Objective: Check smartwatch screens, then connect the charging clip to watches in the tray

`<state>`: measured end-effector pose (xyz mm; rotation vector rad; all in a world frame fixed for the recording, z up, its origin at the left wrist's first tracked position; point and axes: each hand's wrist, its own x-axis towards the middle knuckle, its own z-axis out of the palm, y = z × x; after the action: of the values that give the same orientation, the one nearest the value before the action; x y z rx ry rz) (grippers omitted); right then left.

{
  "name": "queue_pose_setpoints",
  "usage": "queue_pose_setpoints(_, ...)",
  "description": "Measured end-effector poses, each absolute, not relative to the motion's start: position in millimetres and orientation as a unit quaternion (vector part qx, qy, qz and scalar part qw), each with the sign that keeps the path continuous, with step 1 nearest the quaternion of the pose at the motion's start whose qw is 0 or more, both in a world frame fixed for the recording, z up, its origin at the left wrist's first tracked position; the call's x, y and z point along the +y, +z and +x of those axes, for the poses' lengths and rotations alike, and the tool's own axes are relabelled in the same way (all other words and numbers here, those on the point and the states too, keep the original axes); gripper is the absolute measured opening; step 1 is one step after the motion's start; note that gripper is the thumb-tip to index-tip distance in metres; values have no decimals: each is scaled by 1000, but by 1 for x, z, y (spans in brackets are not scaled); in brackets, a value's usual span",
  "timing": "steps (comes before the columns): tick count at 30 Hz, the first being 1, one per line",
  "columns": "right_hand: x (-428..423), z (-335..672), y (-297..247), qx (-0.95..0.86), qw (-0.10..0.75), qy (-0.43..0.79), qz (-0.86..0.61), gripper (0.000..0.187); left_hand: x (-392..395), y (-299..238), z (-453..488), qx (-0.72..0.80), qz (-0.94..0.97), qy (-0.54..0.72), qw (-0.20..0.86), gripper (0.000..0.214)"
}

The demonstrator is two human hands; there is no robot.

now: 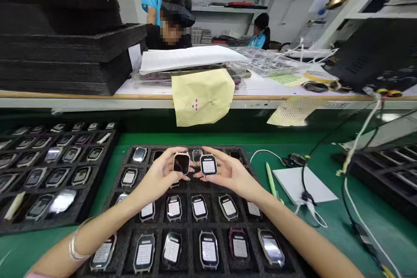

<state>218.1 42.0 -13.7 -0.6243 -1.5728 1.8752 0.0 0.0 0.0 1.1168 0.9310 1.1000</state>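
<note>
My left hand (166, 168) pinches a smartwatch body (181, 163) with a dark screen and a pale frame. Close beside it, my right hand (224, 167) grips another smartwatch body (208, 165), whose lit screen shows a white page. Neither watch has a strap. Both hands are over the far part of a black foam tray (192, 184). Strapless watches sit in its compartments, many with lit white screens, such as one watch (208, 249) near the front. A few compartments behind my hands and forearms are partly hidden.
Another foam tray (87, 184) of watches lies left; a third tray (391, 173) is at the right edge. A green pen (270, 180), white pad (306, 184) and loose cables (355, 200) lie right. Foam blocks (65, 61) are stacked on the shelf. People sit and stand beyond.
</note>
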Motion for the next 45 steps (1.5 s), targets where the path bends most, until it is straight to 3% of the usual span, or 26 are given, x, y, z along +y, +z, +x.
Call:
queue_pose_setpoints(5,57,248,-28,-777,209,443,-396,45,-4,0,-1,387,491,480,616,46)
queue_pose_setpoints(8,51,266,-35,-858,149,245,-427,44,-1,-7,3,369,493,480,625,46)
queue_pose_setpoints(11,40,280,-33,-897,93,158,-401,49,1,-11,11,360,494,461,643,45)
queue_pose_setpoints(15,29,289,-19,-909,46,62,-409,29,-2,-12,14,372,498,431,654,48)
queue_pose_setpoints(20,27,290,-20,-852,-12,-11,-523,10,-1,-13,9,427,559,405,583,44)
queue_pose_setpoints(23,27,291,-34,-835,20,15,-550,10,3,-15,8,445,588,380,558,36)
queue_pose_setpoints(29,38,306,-48,-754,182,191,-602,19,3,-18,6,442,602,374,550,30)
queue_pose_setpoints(36,46,263,19,-673,409,460,-410,23,4,-18,3,450,597,387,539,35)
queue_pose_setpoints(40,43,223,40,-577,454,591,-334,29,2,-20,1,448,615,385,522,34)
queue_pose_setpoints(45,42,204,30,-485,448,686,-307,43,-1,-18,1,455,613,406,503,34)
